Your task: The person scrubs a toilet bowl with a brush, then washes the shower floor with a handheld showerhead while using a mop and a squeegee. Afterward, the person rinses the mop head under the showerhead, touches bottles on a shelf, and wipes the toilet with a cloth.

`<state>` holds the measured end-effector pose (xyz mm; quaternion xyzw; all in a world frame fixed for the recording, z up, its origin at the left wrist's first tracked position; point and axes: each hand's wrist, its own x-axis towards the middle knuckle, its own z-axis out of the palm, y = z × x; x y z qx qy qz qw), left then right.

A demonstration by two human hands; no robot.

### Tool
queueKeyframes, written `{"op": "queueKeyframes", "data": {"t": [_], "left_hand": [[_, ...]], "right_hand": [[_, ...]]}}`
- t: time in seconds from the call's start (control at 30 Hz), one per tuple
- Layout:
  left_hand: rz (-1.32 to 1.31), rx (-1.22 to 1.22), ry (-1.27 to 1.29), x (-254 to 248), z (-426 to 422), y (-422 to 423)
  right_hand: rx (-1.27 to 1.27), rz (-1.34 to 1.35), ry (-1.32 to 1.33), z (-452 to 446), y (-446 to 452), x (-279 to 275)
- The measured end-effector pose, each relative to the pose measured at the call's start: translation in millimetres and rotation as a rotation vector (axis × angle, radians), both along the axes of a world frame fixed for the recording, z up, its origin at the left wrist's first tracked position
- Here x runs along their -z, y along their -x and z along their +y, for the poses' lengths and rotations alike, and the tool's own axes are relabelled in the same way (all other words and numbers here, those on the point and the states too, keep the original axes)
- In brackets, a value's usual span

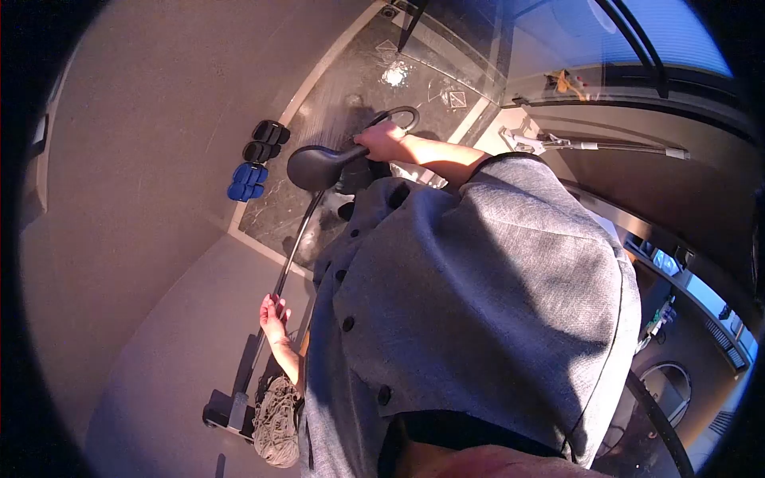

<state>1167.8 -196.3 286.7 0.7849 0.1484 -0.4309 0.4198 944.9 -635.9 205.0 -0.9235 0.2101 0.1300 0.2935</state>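
Observation:
My right hand grips the handle of a dark shower head, held over the grey stone-look shower floor. Its hose loops behind the hand. Fine streaks of water show above the head. My left hand, lower on the left, has its fingers curled round the thin dark handle of a mop. This handle slants from below the shower head to a dark bracket. Grey mop strings lie beside my left forearm. My grey buttoned jacket hides much below.
Black slippers and blue slippers sit along the left wall. A glass panel stands at upper right. A white and metal pole-like tool is along the right wall. Shelves with small items are at far right.

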Motion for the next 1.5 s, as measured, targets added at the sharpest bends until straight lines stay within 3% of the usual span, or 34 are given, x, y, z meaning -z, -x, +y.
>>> {"op": "queueKeyframes", "data": {"t": [0.27,0.43,0.53,0.7,0.93,1.17,1.4,1.5], "left_hand": [[-0.044,-0.106,-0.044,6.7,50.3,11.5],[-0.018,-0.025,-0.066,-0.7,87.0,18.9],[-0.112,-0.174,-0.076,-4.7,98.7,30.7],[-0.174,-0.398,0.216,106.7,250.2,11.5],[-0.128,-0.431,0.074,95.8,235.6,16.5],[-0.127,-0.428,0.031,89.0,231.8,15.6],[-0.179,-0.436,0.028,93.3,240.2,25.1],[-0.228,-0.445,-0.033,81.9,230.2,35.7]], "right_hand": [[0.126,0.135,-0.038,-9.4,5.2,-7.5],[0.183,0.158,0.037,-18.7,22.5,-18.8],[0.224,0.208,0.037,-24.9,35.2,-28.2],[0.248,0.212,0.067,-25.5,59.6,-2.8],[0.352,0.219,0.076,-27.7,92.5,23.5],[0.348,0.395,0.068,-26.5,100.1,7.5],[0.234,0.348,0.042,-28.5,89.7,1.6],[0.190,0.234,0.064,-28.5,85.2,27.1]]}}
